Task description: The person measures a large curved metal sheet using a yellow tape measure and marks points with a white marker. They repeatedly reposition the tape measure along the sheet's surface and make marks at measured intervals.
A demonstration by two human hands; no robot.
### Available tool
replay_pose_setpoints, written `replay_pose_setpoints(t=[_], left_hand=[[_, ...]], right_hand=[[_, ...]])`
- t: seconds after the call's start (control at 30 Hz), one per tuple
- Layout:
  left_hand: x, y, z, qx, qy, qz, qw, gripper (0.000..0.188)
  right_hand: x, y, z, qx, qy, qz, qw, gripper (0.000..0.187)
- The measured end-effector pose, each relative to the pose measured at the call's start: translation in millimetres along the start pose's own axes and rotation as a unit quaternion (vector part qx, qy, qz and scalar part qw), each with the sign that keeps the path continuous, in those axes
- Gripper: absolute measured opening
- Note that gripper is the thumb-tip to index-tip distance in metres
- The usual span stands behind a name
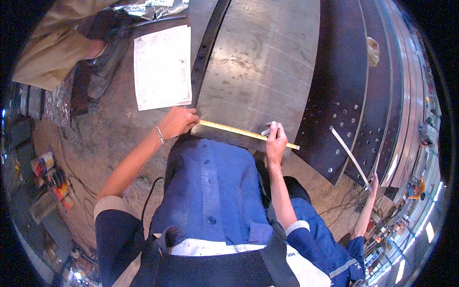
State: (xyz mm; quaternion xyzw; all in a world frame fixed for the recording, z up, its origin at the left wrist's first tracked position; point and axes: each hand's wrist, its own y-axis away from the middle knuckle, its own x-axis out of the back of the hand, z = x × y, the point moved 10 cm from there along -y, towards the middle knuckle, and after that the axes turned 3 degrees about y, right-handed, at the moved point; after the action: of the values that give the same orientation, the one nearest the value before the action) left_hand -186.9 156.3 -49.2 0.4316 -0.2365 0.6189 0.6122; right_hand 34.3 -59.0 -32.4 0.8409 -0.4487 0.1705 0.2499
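Note:
A steel plate point(260, 62) with thin white lines drawn across it lies in front of me. Across its near end stretches a yellow tape measure point(229, 127), its right end reaching past the plate's edge. My left hand point(179, 120), with a bracelet at the wrist, is closed on the tape's left end at the plate's left edge. My right hand point(276, 141) is closed over the tape near the plate's right side. Between its fingers is a short pale stick that looks like chalk point(265, 132); part of it is hidden.
Paper drawings point(162, 69) lie left of the plate, beside a dark metal bar point(206, 52). Another person's shoe point(103, 79) is at upper left. Drilled dark plates point(334, 86) overlap on the right, where a co-worker's hand point(373, 182) holds a metal strip point(349, 152). Cables trail over the floor.

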Motion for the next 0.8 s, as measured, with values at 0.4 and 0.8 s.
replay_pose_setpoints(t=[0.4,0.8], left_hand=[[-3,8,-5,-0.029,0.024,0.045,0.998,0.011],[-7,6,-4,-0.021,-0.002,0.053,0.998,0.014]], right_hand=[[-18,-12,46,-0.016,-0.075,-0.037,0.996,0.031],[-35,-31,54,0.02,-0.049,-0.1,0.994,0.033]])
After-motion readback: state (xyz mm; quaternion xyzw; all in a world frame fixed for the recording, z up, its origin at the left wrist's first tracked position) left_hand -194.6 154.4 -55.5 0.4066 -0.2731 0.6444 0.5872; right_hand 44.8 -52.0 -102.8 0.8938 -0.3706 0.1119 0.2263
